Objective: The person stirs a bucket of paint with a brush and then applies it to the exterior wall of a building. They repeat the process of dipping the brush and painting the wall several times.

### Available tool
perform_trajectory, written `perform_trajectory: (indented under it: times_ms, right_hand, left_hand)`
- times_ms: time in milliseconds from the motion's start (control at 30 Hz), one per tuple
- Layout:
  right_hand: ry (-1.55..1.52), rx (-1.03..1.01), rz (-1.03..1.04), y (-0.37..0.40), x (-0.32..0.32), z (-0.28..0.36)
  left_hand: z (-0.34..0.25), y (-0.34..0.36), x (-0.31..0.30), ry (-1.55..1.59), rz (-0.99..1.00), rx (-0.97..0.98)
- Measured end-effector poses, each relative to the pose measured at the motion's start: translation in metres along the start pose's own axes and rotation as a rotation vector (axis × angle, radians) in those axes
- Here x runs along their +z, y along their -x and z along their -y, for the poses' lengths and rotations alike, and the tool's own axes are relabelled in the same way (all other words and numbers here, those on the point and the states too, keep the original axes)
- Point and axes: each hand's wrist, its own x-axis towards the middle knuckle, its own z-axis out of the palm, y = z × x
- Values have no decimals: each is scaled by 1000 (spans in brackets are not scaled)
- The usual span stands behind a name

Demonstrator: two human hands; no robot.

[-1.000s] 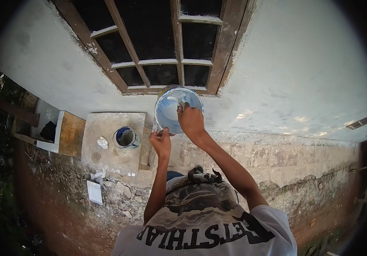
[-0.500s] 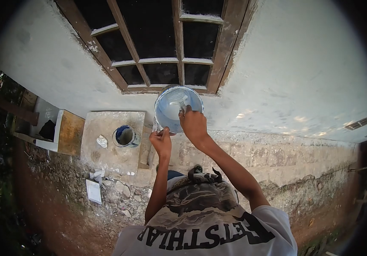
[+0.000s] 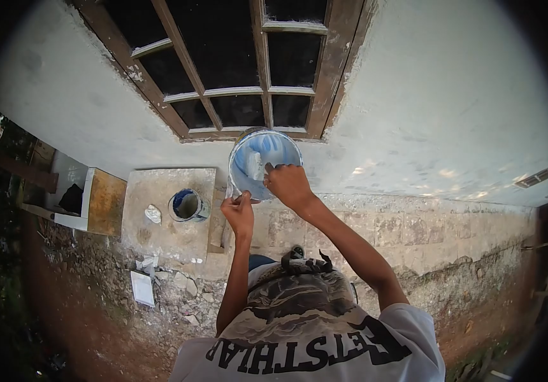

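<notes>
A round paint bucket [image 3: 280, 145], bluish white inside with paint smears on its wall, is tipped so that its mouth faces me, close below the window. My left hand [image 3: 239, 213] is closed on the near left part of its rim. Over the bucket's mouth, my right hand [image 3: 290, 185] grips the handle of a paintbrush [image 3: 255, 165]. The brush's broad, white-coated end lies inside the bucket, angled left, and its handle is mostly covered by my fingers.
A pale board [image 3: 159, 239] to the left bears a smaller paint pot [image 3: 186, 205] and a whitish lump [image 3: 152, 214]. The brown window frame [image 3: 325, 95] is set in a whitewashed wall [image 3: 427, 114]. Broken stones and a white slab [image 3: 141, 288] lie on the ground.
Inside the bucket, the brush has swung left, its white end turning more upright. My right hand has shifted slightly left and down with it. My left hand stays at the rim.
</notes>
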Motion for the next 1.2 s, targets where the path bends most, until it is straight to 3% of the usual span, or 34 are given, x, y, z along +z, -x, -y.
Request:
perform_trajectory:
  times_ms: [100,167,267,667,833,1067,1200]
  right_hand:
    - [-55,79,-72,2,-12,1]
    - [-82,263,-124,-3,-6,3]
    - [-115,378,-173,-4,-1,8]
    - [-284,525,38,35,-21,14]
    - [-296,545,103,34,10,13]
    - [-309,615,105,35,63,16]
    - [-347,579,66,40,53,20]
  left_hand:
    - [-9,3,1,-60,1,-14]
    - [-17,6,2,-109,7,-4]
    - [-24,7,6,-182,-40,32]
    - [-7,3,-7,-201,-35,-20]
    - [13,11,-13,-134,82,-46]
    - [31,22,-24,-186,101,-120]
    - [28,20,-30,-185,85,-161]
